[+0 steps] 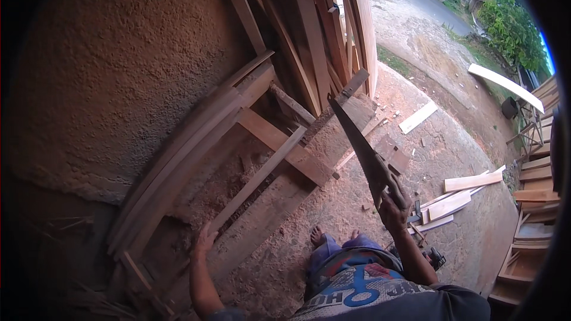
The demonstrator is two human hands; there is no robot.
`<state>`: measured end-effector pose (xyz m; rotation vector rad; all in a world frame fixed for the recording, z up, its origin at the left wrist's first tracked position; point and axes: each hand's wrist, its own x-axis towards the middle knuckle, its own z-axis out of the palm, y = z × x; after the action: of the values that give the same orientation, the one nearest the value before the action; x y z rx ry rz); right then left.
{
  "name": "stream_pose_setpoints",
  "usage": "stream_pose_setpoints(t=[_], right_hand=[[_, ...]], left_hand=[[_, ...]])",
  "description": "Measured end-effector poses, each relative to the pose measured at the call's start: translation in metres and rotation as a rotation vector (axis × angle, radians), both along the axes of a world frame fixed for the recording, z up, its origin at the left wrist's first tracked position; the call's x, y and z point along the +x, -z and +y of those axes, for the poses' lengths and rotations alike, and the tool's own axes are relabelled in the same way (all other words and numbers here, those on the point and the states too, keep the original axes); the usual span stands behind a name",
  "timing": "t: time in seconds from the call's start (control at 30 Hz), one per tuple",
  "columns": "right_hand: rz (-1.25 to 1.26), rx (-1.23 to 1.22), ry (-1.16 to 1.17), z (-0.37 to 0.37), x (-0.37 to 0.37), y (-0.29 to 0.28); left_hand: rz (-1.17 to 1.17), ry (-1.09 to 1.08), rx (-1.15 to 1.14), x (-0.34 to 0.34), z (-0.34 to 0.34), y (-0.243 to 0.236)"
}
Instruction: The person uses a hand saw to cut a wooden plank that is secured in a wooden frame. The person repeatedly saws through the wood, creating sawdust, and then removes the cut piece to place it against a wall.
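In my right hand (395, 207) is a handsaw (360, 145), gripped by its handle. Its long dark blade points up and away to the left, with the tip over the far end of the bench. My left hand (204, 241) is at the near end of a narrow wooden strip (259, 179), its fingers and thumb about that end. The strip slants away to the right and crosses a short wide board (288, 147). That board lies across the rough wooden workbench (264, 217). The saw blade is apart from the strip.
Long planks (187, 148) lie along the rough wall (137, 71) at left. Tall boards (309, 30) lean beyond the bench. Sawdust and offcuts cover the concrete floor (357, 226). Cut boards (446, 207) and a dark power tool (437, 258) lie to my right.
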<state>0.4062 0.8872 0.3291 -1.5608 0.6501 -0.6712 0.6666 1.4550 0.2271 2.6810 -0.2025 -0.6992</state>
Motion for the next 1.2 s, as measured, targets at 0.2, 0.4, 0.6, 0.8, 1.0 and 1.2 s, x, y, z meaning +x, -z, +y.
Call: stream_pose_setpoints(t=[0.2, 0.4, 0.6, 0.8, 1.0, 1.2], right_hand=[[-0.026, 0.107, -0.082, 0.01, 0.016, -0.008], [0.045, 0.056, -0.162, 0.023, 0.04, -0.017], [0.17, -0.069, -0.249, 0.018, 0.034, -0.025], [0.172, -0.277, -0.299, 0.012, 0.024, -0.005], [0.106, -0.219, -0.261, 0.01, 0.006, 0.013], [0.144, -0.11, -0.321, -0.016, -0.009, 0.048]], left_hand=[[-0.185, 0.163, -0.071, 0.013, -0.04, 0.008], [-0.439, 0.232, -0.182, 0.044, -0.194, 0.02], [-0.309, 0.266, -0.223, 0.045, -0.21, 0.027], [-0.278, 0.237, -0.249, 0.021, -0.188, 0.031], [-0.389, 0.184, -0.083, 0.022, -0.228, 0.03], [-0.459, 0.171, -0.124, 0.02, -0.272, 0.048]])
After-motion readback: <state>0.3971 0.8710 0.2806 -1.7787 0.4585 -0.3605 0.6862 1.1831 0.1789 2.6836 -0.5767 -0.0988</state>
